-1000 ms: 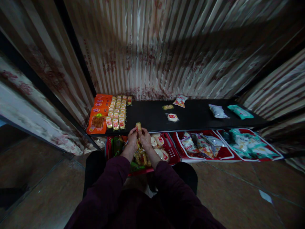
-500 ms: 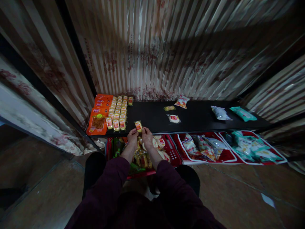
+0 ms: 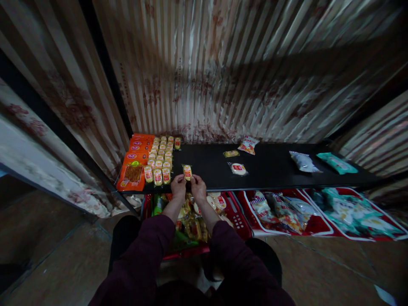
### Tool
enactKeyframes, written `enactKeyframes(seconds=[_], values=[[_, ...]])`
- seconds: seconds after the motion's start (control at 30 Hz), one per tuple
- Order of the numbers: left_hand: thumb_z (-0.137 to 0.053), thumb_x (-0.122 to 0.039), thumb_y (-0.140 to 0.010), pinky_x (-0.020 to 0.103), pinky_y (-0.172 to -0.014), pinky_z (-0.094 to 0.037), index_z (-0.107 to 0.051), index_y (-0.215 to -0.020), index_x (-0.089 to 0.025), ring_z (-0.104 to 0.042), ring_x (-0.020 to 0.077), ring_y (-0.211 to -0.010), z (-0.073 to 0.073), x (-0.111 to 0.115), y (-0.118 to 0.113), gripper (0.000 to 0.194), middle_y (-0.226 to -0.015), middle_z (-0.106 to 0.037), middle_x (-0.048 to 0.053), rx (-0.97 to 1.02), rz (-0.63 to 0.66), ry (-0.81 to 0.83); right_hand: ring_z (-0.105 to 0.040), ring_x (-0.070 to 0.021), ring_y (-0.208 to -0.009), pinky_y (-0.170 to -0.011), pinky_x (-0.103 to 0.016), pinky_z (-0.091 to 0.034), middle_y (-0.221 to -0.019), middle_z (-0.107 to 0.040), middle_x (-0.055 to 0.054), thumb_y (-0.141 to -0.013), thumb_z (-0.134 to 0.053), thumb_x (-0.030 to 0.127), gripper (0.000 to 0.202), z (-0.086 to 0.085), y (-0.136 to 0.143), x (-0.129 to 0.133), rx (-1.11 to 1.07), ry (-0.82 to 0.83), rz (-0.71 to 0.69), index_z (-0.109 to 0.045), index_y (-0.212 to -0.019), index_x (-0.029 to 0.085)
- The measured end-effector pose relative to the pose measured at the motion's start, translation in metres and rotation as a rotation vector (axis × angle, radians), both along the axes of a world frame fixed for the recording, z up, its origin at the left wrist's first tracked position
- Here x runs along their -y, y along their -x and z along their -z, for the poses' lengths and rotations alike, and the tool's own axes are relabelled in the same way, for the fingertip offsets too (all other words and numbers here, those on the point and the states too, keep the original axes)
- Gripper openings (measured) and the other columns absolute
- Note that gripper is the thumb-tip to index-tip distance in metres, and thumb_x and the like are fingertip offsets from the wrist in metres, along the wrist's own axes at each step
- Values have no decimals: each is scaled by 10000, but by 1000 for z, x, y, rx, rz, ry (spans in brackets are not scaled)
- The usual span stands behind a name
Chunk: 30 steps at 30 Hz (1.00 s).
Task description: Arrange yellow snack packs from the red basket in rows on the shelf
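A small yellow packet with a red label (image 3: 187, 172) is pinched by its lower corners between both hands, upright at the front edge of the black shelf (image 3: 204, 170). My left hand (image 3: 178, 186) grips its left side, and my right hand (image 3: 198, 187) its right side. To the left, similar yellow packets (image 3: 158, 176) stand in close rows, beside overlapping orange packets (image 3: 132, 172). Below my hands is a red basket (image 3: 236, 214) of mixed wrapped snacks, partly hidden by my forearms.
On the shelf lie a round white packet (image 3: 238, 168), a flat yellow packet (image 3: 231, 153), a red-white bag (image 3: 248, 144), a silvery bag (image 3: 304, 162) and a teal bag (image 3: 338, 163). Two more filled baskets stand lower right. Dark posts and striped curtains surround the shelf.
The view has shifted, so the shelf sits lower in the picture. The held packet now stands straighter, and both hands still hold it.
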<state>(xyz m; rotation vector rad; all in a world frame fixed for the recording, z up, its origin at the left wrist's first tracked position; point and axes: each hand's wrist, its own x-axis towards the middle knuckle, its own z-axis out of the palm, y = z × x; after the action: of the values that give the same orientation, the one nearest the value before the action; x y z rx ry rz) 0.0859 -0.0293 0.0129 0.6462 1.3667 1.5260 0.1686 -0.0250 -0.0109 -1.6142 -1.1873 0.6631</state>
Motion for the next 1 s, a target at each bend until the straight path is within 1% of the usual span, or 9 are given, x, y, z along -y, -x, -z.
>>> enactKeyframes(seconds=[0.13,0.3,0.47,0.53,0.6,0.73,0.9,1.0], values=[[-548,-8,-704,266,-794,-498,-666,-791,-140,-620,112,-738,0,-11,1,197,-803,-686,46,-146,17,19,-627,-177,-748,-753,-286,-481,-882,-703,-66,-789,-448,372,326,-4,2,-9,18,0,-4,-655,-936,168],[-508,-26,-733,256,-798,-502,-682,-867,-147,-637,126,-807,-5,-19,4,250,-883,-704,63,-342,55,49,-626,-178,-755,-755,-284,-478,-862,-703,-56,-780,-463,345,278,-6,6,-19,35,-10,26,-649,-909,183],[-482,-61,-763,283,-866,-476,-697,-921,-164,-627,160,-912,-10,-28,8,286,-953,-695,81,-619,92,107,-626,-177,-753,-760,-291,-477,-857,-696,-54,-778,-466,332,258,-5,8,-30,20,-9,19,-634,-905,183],[-475,-71,-768,291,-893,-461,-697,-948,-164,-617,173,-957,-12,-32,8,300,-977,-690,92,-697,102,123,-631,-184,-764,-767,-300,-479,-863,-695,-64,-775,-471,329,251,-6,9,-34,16,-6,24,-632,-893,176],[-469,-97,-784,295,-912,-449,-688,-992,-157,-610,183,-991,-15,-36,8,308,-1011,-685,103,-728,126,127,-633,-189,-769,-762,-304,-481,-856,-695,-64,-770,-483,325,236,-6,9,-39,18,-15,25,-630,-882,179],[-448,-149,-829,291,-943,-429,-651,-1086,-154,-599,183,-1049,-24,-42,6,328,-1096,-671,108,-713,179,139,-636,-180,-762,-749,-296,-488,-841,-696,-45,-763,-501,317,202,-6,9,-51,-7,-53,1,-621,-867,193],[-401,-172,-867,260,-969,-402,-620,-1135,-142,-579,166,-1109,-31,-52,3,347,-1180,-644,113,-681,190,151,-641,-172,-751,-744,-294,-499,-840,-696,-34,-760,-509,309,182,-3,7,-70,-41,-48,-18,-610,-870,204],[-390,-177,-875,271,-969,-402,-605,-1146,-155,-574,171,-1126,-33,-59,2,347,-1214,-629,111,-665,195,170,-643,-167,-739,-742,-291,-502,-834,-698,-31,-758,-512,298,165,1,9,-81,-42,-47,-10,-608,-859,210]])
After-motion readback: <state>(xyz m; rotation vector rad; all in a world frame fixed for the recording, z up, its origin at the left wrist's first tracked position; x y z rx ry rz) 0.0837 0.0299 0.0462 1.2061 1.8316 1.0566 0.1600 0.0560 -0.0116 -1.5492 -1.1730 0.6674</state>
